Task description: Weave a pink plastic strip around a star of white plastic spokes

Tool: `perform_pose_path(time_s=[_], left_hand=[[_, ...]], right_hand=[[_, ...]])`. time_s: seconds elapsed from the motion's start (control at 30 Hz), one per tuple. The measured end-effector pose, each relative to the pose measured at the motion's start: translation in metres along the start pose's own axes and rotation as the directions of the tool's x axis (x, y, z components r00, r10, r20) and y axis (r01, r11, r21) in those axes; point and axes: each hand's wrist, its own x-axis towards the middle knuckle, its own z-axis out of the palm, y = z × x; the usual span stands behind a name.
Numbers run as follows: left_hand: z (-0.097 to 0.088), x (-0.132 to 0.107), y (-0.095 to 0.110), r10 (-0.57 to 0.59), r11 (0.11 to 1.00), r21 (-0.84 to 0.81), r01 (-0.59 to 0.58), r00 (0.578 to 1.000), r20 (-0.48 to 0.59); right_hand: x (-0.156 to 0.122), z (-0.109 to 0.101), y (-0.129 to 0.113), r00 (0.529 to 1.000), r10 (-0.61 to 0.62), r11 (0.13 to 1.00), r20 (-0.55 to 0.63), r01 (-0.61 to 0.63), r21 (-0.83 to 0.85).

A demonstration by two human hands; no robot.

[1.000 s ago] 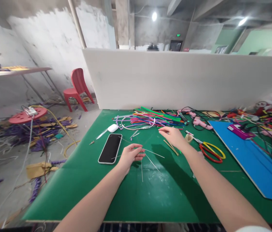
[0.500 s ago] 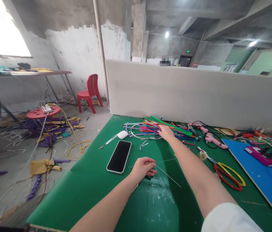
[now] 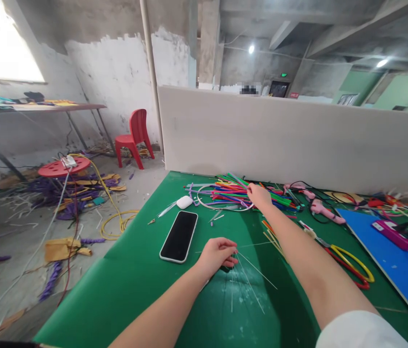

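Observation:
My left hand (image 3: 220,252) is closed in a pinch low over the green table (image 3: 127,275). Several thin pale wires (image 3: 252,285) fan out from its fingertips to the right and toward me. Farther off, my right hand (image 3: 260,195) is at the right part of a loose pile of colourful thin sticks (image 3: 225,193). Its fingers are closed, and a lilac stick (image 3: 238,180) runs up to the fingertips. Some of the pile is hidden behind this hand. A pale hoop (image 3: 207,204) curves along the pile's near side.
A phone (image 3: 179,237) and a white earbud case (image 3: 184,202) lie left of my hands. Scissors (image 3: 352,261) with red and yellow handles, tan strips (image 3: 272,239), a pink glue gun (image 3: 323,210) and a blue board (image 3: 381,251) lie right. A white partition (image 3: 290,140) stands behind.
My right hand has moved a little to the right over the pile, and a lilac stick now shows at its fingertips. My left hand keeps its pinch on the wires, nearly still.

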Motion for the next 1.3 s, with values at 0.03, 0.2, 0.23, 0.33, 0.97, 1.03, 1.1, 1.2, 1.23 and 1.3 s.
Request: perform_pose_path(time_s=[0.03, 0.2, 0.23, 0.33, 0.97, 1.03, 1.1, 1.2, 1.23, 1.3], left_hand=[[0.0, 0.0, 0.0, -0.001, 1.0, 0.001, 0.001, 1.0, 0.003], [0.0, 0.002, -0.003, -0.005, 1.0, 0.001, 0.005, 1.0, 0.015], [0.0, 0.003, -0.003, -0.006, 1.0, 0.0, 0.006, 1.0, 0.016], [-0.001, 0.004, -0.003, -0.01, 1.0, -0.002, 0.01, 1.0, 0.02], [0.001, 0.005, -0.003, -0.019, 0.999, 0.03, 0.018, 1.0, 0.025], [0.001, 0.005, -0.003, -0.02, 0.999, 0.033, 0.019, 0.999, 0.027], [0.001, 0.006, -0.003, -0.019, 0.999, 0.035, 0.018, 0.999, 0.027], [0.0, 0.006, -0.004, -0.016, 0.999, 0.034, 0.015, 0.999, 0.03], [0.0, 0.007, -0.004, -0.015, 0.999, 0.033, 0.014, 0.999, 0.031], [0.0, 0.007, -0.004, -0.013, 0.999, 0.032, 0.012, 0.999, 0.032]], right_hand=[[0.003, -0.003, 0.005, 0.999, 0.036, 0.999, -0.026, -0.036, -0.006], [0.017, -0.011, 0.021, 0.995, 0.089, 0.996, -0.053, -0.09, -0.019], [0.019, -0.01, 0.022, 0.996, 0.079, 0.997, -0.034, -0.08, -0.022], [0.023, -0.002, 0.026, 0.997, 0.057, 0.998, 0.045, -0.056, -0.028], [0.045, -0.016, 0.059, 0.99, 0.134, 0.975, 0.054, -0.141, 0.172], [0.043, -0.019, 0.06, 0.993, 0.106, 0.971, 0.05, -0.114, 0.211], [0.041, -0.021, 0.06, 0.996, 0.065, 0.967, 0.063, -0.079, 0.243], [0.036, -0.021, 0.057, 0.994, -0.001, 0.962, 0.109, -0.029, 0.273], [0.034, -0.02, 0.057, 0.992, -0.017, 0.961, 0.127, -0.019, 0.276], [0.032, -0.02, 0.056, 0.986, -0.037, 0.962, 0.16, -0.008, 0.273]])
